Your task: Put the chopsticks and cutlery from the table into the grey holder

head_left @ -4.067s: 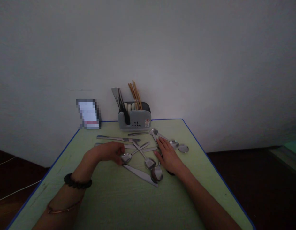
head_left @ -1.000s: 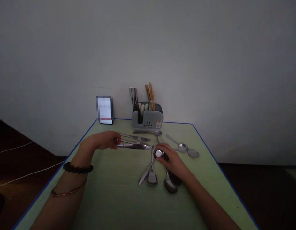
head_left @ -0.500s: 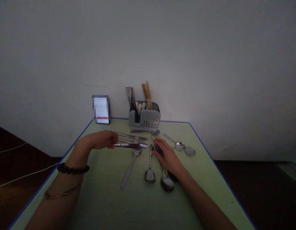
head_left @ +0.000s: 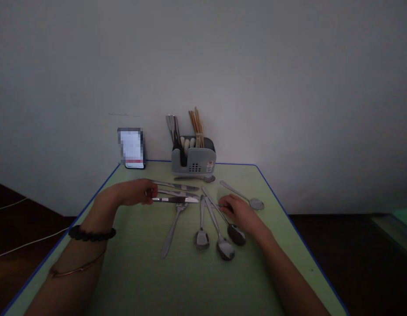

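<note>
My left hand [head_left: 142, 192] pinches a table knife [head_left: 175, 199], its blade pointing right. Just behind that blade lie two more knives, one of them at the back [head_left: 181, 186]. A serving fork [head_left: 172, 230] rests in front of the knives, its head partly under the held one. My right hand [head_left: 238, 210] is closed, with a sliver of metal at the fingertips; the spoon there is mostly hidden by the hand. Beside and below it lie a square-bowled spoon [head_left: 202, 239], a round spoon [head_left: 225, 248] and a darker spoon [head_left: 236, 235].
A grey cutlery holder [head_left: 194, 162] with knives, white-handled pieces and chopsticks [head_left: 197, 127] stands against the wall. In front of it lies a spoon [head_left: 209, 178]. Another spoon [head_left: 256, 204] is at the right. A phone [head_left: 132, 149] leans at the back left of the green table [head_left: 177, 285].
My right hand has left the spoon handles in the middle and shifted right and closed. A spoon bowl seen there before is now out of sight. My left hand still holds the knife.
</note>
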Demonstrator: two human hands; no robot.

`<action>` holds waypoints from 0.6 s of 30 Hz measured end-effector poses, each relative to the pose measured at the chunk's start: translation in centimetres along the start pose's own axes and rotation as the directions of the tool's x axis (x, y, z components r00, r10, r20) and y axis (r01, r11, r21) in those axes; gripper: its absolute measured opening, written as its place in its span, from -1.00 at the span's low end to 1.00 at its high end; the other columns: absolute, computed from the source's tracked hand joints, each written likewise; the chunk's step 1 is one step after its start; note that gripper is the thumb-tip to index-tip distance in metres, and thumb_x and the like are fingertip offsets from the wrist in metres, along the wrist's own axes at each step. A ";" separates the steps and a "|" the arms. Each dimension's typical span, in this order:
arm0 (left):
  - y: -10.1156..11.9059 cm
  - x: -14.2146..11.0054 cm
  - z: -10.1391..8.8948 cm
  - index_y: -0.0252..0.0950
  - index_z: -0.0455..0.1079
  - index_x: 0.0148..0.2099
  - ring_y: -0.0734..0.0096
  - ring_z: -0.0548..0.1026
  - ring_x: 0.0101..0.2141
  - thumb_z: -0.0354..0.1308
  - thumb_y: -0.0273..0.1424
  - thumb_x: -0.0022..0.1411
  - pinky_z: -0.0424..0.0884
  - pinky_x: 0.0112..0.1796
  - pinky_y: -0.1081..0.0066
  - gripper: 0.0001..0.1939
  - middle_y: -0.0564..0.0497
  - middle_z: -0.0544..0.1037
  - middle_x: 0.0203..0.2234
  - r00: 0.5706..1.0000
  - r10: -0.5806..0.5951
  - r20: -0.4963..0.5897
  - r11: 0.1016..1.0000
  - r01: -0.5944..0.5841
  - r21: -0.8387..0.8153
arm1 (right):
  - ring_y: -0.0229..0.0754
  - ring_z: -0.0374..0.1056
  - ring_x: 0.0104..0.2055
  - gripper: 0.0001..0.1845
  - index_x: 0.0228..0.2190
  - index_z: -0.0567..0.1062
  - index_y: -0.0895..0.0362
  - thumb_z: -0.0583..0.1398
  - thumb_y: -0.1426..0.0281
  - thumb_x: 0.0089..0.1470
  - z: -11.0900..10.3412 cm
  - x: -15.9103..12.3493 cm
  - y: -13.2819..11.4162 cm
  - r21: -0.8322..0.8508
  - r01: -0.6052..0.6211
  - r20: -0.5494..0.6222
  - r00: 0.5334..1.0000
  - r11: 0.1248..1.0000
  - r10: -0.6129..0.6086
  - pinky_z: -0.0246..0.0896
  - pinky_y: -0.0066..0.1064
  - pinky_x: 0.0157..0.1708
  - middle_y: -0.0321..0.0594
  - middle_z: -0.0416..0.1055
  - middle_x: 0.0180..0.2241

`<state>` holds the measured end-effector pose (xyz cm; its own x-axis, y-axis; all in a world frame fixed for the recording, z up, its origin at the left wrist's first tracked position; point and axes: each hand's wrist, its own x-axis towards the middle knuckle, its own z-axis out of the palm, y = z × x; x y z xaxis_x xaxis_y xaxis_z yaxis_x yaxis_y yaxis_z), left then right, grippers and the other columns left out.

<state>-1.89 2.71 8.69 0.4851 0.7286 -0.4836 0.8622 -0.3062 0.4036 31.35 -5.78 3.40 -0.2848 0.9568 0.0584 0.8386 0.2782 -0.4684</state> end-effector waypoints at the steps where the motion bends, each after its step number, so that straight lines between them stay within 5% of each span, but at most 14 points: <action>1: -0.1 0.0 0.0 -0.28 0.27 -0.39 0.31 0.38 -0.39 0.03 -0.36 -0.10 0.26 -0.36 0.39 -0.84 0.04 0.43 -0.46 1.000 0.001 -0.003 1.000 -0.001 -0.001 | -0.20 0.33 -0.31 -0.88 -0.30 0.44 0.18 0.14 0.46 0.07 -0.1 -0.1 -0.1 -0.014 -0.017 0.018 1.000 1.000 0.017 0.22 -0.39 -0.26 -0.16 0.41 -0.31; 10: -0.4 0.3 0.2 -0.28 0.28 -0.38 0.29 0.40 -0.37 0.04 -0.36 -0.10 0.28 -0.34 0.39 -0.84 0.02 0.46 -0.44 1.000 0.003 0.009 1.000 -0.003 -0.027 | -0.13 0.35 -0.27 -0.87 -0.32 0.41 0.20 0.05 0.47 0.15 -0.2 -0.5 -0.8 -0.202 -0.095 0.059 0.992 0.975 0.109 0.19 -0.37 -0.24 -0.06 0.41 -0.28; 18: -0.1 0.3 0.1 -0.29 0.31 -0.33 0.28 0.41 -0.35 0.03 -0.34 -0.03 0.27 -0.35 0.41 -0.82 0.01 0.47 -0.42 1.000 -0.012 -0.025 1.000 0.012 0.025 | -0.07 0.38 -0.23 -0.69 -0.06 0.34 0.18 -0.04 0.48 0.18 0.1 -0.3 -0.1 -0.274 -0.255 -0.138 0.965 0.927 0.224 0.23 -0.29 -0.27 0.04 0.34 -0.13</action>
<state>-1.82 2.88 8.45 0.4711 0.7474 -0.4685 0.8715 -0.3123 0.3781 31.29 -6.16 3.32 -0.0224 0.9971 0.0729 0.9774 0.0371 -0.2079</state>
